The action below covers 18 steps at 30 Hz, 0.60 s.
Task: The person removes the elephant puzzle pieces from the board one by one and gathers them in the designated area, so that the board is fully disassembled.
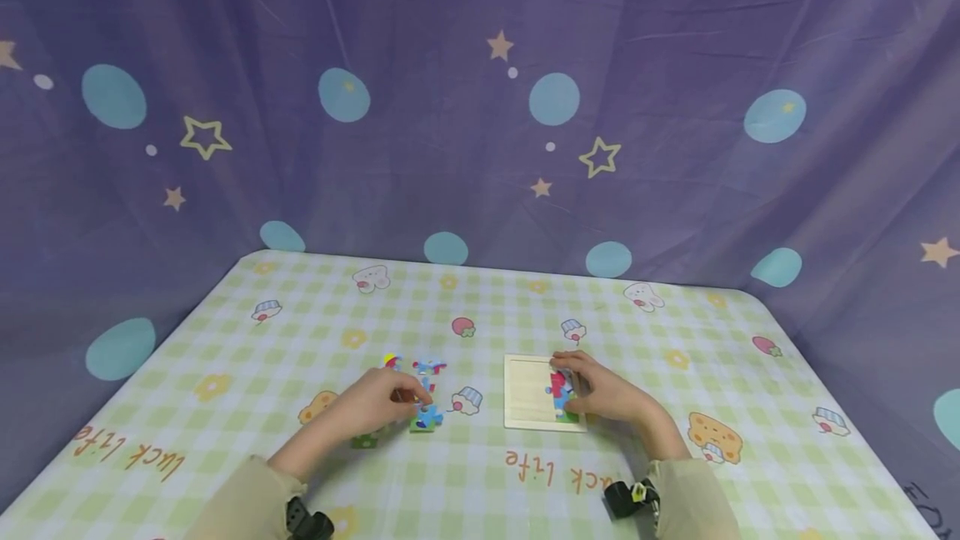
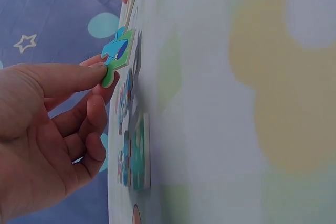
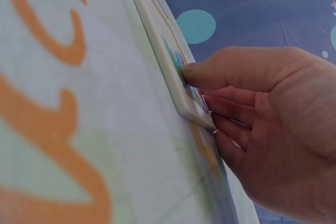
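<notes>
My left hand [image 1: 381,400] pinches a green and blue jigsaw piece [image 2: 118,53] between thumb and fingers, close over the table at the left. Under and around that hand lie several loose jigsaw pieces [image 1: 429,367], seen edge-on beyond the fingers in the left wrist view. To the right is a square wooden puzzle tray [image 1: 517,423], with joined red, blue and green pieces [image 1: 559,394] along its right side. My right hand [image 1: 603,390] rests over that side, its thumb touching the pieces and its fingers spread along the edge. The hand covers part of the pieces.
A green checked tablecloth [image 1: 480,490] with printed cakes, flowers and lettering covers the table. Behind it hangs a purple curtain [image 1: 450,148] with stars and blue spots. A black wrist camera [image 1: 630,498] sits at the right sleeve.
</notes>
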### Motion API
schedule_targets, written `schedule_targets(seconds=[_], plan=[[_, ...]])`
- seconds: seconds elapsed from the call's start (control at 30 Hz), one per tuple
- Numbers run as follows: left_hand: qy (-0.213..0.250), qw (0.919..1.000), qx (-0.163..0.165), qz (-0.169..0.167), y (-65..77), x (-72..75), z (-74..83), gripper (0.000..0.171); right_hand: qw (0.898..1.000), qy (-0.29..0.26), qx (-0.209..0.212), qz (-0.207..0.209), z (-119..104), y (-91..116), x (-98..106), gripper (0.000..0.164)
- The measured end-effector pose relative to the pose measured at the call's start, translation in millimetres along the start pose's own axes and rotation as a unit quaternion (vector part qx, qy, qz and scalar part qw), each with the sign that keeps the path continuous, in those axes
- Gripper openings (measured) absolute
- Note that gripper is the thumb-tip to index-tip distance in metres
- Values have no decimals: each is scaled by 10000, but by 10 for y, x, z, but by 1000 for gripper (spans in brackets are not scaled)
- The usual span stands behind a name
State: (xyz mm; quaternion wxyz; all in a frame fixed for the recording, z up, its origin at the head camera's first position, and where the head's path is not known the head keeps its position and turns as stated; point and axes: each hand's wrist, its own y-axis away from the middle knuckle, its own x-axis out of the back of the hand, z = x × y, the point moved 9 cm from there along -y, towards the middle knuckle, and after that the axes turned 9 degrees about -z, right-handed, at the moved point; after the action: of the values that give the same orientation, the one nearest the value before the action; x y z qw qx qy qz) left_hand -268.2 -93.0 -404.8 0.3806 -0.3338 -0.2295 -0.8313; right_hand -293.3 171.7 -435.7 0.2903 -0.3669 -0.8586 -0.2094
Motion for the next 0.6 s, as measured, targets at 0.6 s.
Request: schedule_targets(seconds=[0.6], plan=[[197,9991,19,-377,61,-43,-63,14,9999,34,-108,-15,19,-5,-1,63]])
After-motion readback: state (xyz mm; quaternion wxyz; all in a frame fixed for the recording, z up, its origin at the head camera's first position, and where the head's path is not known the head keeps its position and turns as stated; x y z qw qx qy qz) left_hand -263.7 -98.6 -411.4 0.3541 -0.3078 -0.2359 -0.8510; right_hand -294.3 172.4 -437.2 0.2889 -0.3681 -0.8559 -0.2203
